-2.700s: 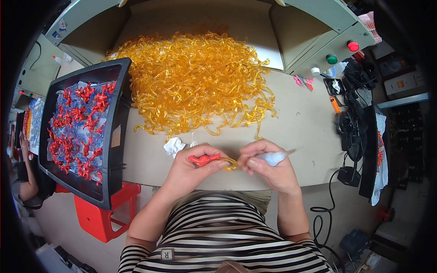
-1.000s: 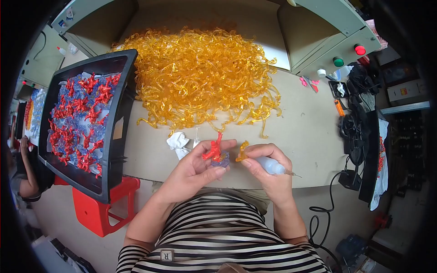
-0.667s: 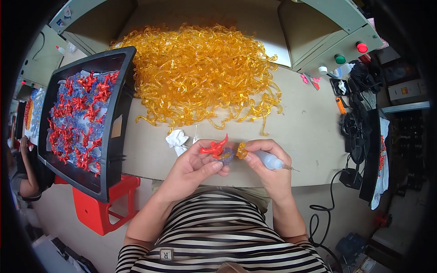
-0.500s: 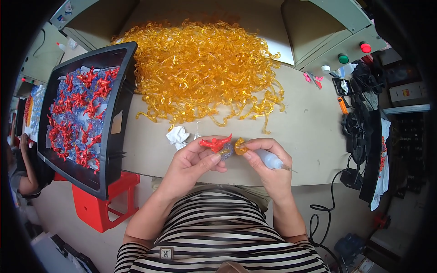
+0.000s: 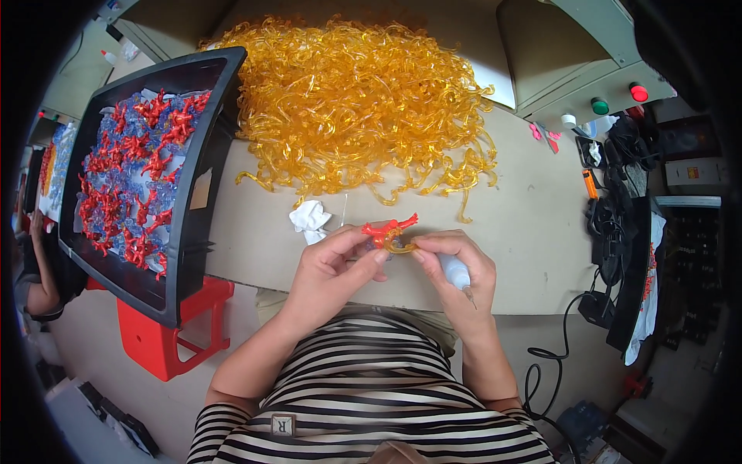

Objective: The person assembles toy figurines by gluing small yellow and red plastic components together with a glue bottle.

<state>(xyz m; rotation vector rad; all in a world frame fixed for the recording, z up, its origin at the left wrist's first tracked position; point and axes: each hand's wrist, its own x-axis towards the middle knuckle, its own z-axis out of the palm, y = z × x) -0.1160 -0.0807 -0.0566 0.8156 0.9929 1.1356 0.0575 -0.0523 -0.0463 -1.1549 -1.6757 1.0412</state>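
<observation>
Between thumb and fingers, my left hand grips a small red plastic figure with outstretched arms; its bluish clear lower part is mostly hidden by my fingers. A curved, see-through amber plastic piece touches the figure, its other end pinched in the thumb and forefinger of my right hand. That same hand also cradles a small whitish squeeze bottle with a thin metal needle tip pointing down toward me. Beyond my hands, a large heap of similar amber pieces covers the far part of the table.
At left, a black tray holds several red and blue figures, with a red stool below. A crumpled white tissue lies near my left hand. Pink-handled scissors, an orange cutter and black cables lie at right.
The amber piece has come leftward against the red figure; before, a small gap separated them. The needle of the bottle has swung downward. The whole view has shifted slightly.
</observation>
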